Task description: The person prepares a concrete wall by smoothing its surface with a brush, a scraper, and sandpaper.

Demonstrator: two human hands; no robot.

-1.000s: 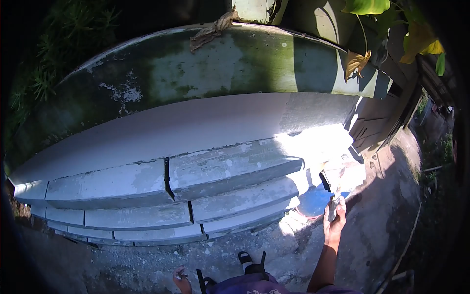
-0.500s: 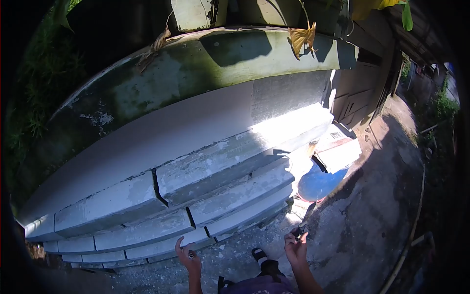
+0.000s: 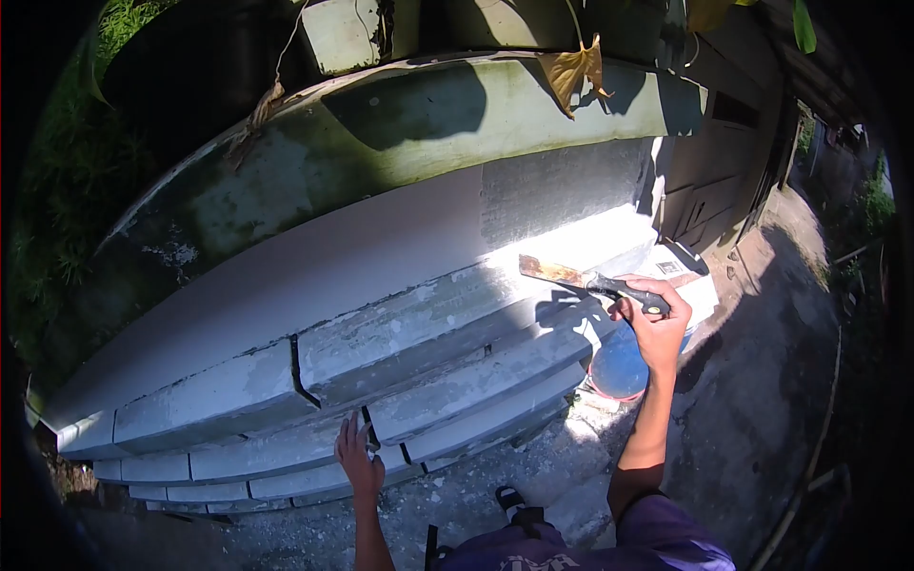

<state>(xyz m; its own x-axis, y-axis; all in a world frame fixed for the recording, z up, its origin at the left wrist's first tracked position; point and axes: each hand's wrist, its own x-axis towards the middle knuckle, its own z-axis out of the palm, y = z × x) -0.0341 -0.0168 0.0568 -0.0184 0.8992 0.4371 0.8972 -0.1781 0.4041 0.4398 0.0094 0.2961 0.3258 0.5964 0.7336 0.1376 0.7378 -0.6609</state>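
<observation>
My right hand [image 3: 657, 328] is raised and wrapped around the black handle of a putty knife [image 3: 554, 272]. Its brown-stained blade points left, over the sunlit end of the stepped wall ledge [image 3: 409, 319]. White paint on that ledge is patchy and flaking, with dark gaps between its sections. Lower down, my left hand [image 3: 360, 459] has its fingers stretched upward and apart, overlapping the lower courses of the ledge beside a dark gap.
A blue container [image 3: 619, 366] with a white sack [image 3: 693, 285] on top stands below my right forearm. Above the ledge runs a mossy concrete rim [image 3: 419, 119] with dry leaves [image 3: 574, 76] hanging over it. Rough concrete ground [image 3: 743, 381] extends to the right.
My right hand has risen from low by my body with the putty knife, whose blade now points left over the ledge. My left hand has moved slightly up and left, its fingers straighter.
</observation>
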